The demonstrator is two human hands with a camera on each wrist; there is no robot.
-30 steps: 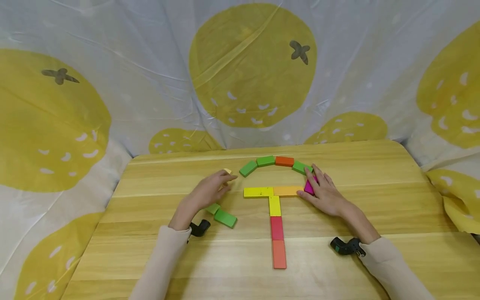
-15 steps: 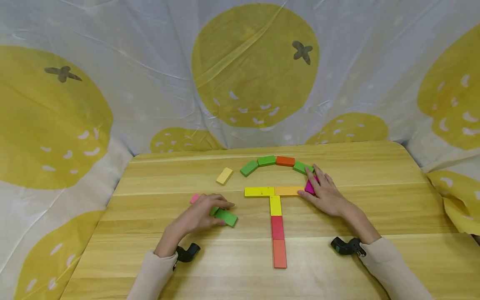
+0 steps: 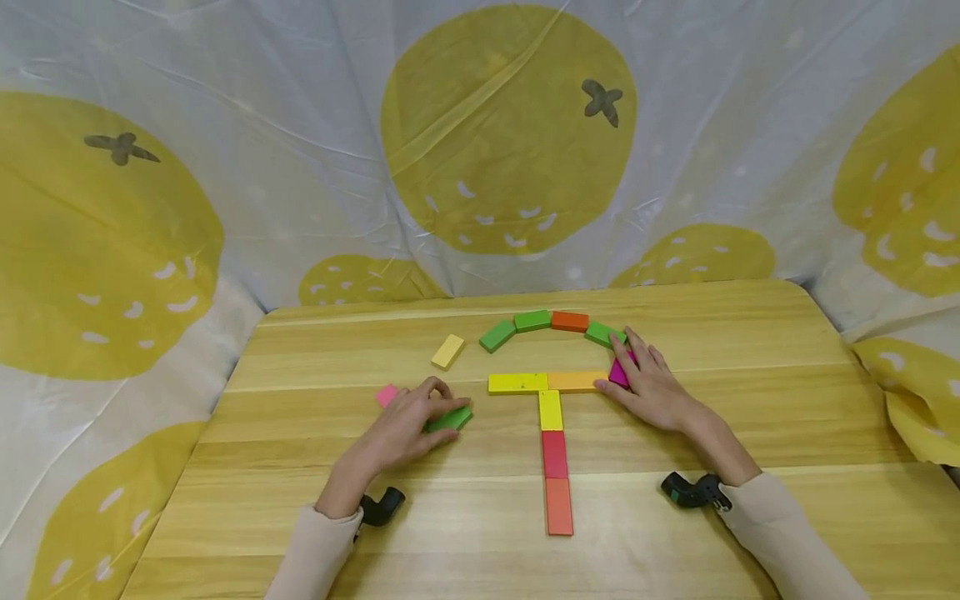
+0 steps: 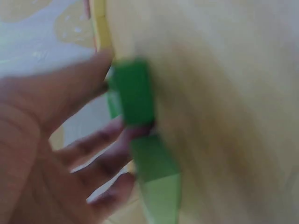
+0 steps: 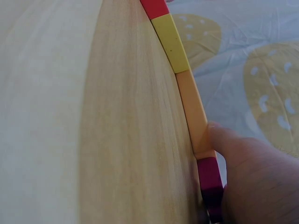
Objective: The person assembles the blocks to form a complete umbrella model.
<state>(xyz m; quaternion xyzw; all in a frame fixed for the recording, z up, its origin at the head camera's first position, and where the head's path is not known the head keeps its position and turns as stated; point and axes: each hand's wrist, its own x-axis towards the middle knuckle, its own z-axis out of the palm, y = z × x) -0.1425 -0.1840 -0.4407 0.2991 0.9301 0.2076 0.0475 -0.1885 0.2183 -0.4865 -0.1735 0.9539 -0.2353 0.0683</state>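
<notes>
Head view: shows green block (image 3: 450, 419) now slanting the opposite way from half a second ago, left of yellow block (image 3: 517, 384), pinched by left hand (image 3: 401, 425); shows right hand (image 3: 654, 390) unmoved, spread over magenta block (image 3: 618, 375); takes in wooden desk (image 3: 480, 508), printed cloth (image 3: 300, 125) behind. Left wrist view: catches, blurred, second green block (image 4: 161, 186) beside the pinched one. Right wrist view: shows thumb touching orange block (image 5: 193, 114).

A creased whitish fabric sheet (image 3: 300, 158) fills the upper half of the head view and runs down both sides, printed with yellow fruits; the large fruit (image 3: 510, 142) at upper centre bears a dark stem mark (image 3: 602, 101). Below spreads a wood-grain tabletop (image 3: 757, 358), palely lit toward lower centre.
</notes>
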